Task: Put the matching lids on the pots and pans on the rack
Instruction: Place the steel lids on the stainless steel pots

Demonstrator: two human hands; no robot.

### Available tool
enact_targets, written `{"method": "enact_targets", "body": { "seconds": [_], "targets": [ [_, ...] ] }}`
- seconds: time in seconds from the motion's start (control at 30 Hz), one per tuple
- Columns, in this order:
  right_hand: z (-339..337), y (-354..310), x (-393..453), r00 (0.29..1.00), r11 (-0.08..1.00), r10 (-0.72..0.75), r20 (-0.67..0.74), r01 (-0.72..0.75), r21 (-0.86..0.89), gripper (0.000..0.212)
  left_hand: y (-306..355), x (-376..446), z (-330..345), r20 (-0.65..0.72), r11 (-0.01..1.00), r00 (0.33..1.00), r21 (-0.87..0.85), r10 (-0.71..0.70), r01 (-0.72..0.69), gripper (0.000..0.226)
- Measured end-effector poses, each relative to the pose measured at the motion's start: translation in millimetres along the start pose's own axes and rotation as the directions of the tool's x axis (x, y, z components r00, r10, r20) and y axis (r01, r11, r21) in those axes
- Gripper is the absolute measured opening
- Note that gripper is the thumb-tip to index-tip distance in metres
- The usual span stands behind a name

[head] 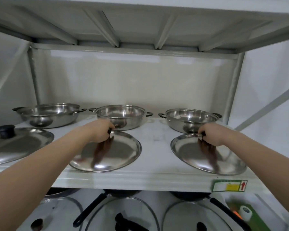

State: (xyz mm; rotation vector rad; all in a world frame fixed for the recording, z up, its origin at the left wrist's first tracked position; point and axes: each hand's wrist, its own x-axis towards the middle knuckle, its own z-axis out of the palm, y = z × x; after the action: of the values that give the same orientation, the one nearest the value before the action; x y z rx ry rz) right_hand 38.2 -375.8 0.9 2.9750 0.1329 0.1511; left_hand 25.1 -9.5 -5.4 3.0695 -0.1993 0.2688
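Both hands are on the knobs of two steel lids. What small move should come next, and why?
Probably lift both lids straight up off the shelf. The left hand grips the middle lid by its knob, the right hand grips the right lid, and the open middle pot and right pot stand just behind them.

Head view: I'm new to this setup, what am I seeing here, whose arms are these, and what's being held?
It is one picture, from a camera worn on a person's head, looking forward and down. No machine: the arms are that person's. The white rack shelf carries three open steel pots at the back and three steel lids in front. The left hand grips the knob of the middle lid; the right hand grips the knob of the right lid. The left lid lies untouched. Glass lids show on the shelf below.
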Motion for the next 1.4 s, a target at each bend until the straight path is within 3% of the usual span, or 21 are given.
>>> {"method": "enact_targets", "body": {
  "seconds": [0.27,0.53,0.7,0.87,1.0,1.13,1.4],
  "targets": [
    [-8,-3,-10,0.995,0.996,-0.053,-0.081,0.058,0.063,0.031,7,-14,-13,-0.081,0.998,0.996,0.06,0.024,-0.019,0.04],
    [-81,-3,-17,0.956,0.946,-0.168,-0.242,0.225,0.234,0.03,26,-9,-69,-0.247,0.999,0.968,-0.03,-0.038,0.031,0.031],
    [-122,8,3,0.912,0.935,-0.136,-0.387,0.248,0.253,0.032,27,13,-101,-0.371,0.997,0.928,-0.075,-0.039,0.011,0.028],
    [-117,21,46,0.87,0.943,-0.079,-0.487,0.224,0.247,0.028,19,52,-104,-0.442,0.998,0.896,-0.065,-0.038,0.01,0.031],
    [-96,32,86,0.866,0.948,-0.012,-0.5,0.168,0.269,0.028,5,91,-91,-0.468,0.998,0.883,-0.057,-0.034,0.008,0.033],
    [-77,45,131,0.862,0.953,0.065,-0.502,0.096,0.287,0.033,-11,137,-73,-0.451,0.999,0.892,-0.014,0.02,-0.03,0.014],
    [-54,53,189,0.916,0.96,0.11,-0.387,0.002,0.28,0.028,-37,206,-34,-0.436,0.998,0.9,-0.047,0.014,-0.038,0.016]
  ]
}}
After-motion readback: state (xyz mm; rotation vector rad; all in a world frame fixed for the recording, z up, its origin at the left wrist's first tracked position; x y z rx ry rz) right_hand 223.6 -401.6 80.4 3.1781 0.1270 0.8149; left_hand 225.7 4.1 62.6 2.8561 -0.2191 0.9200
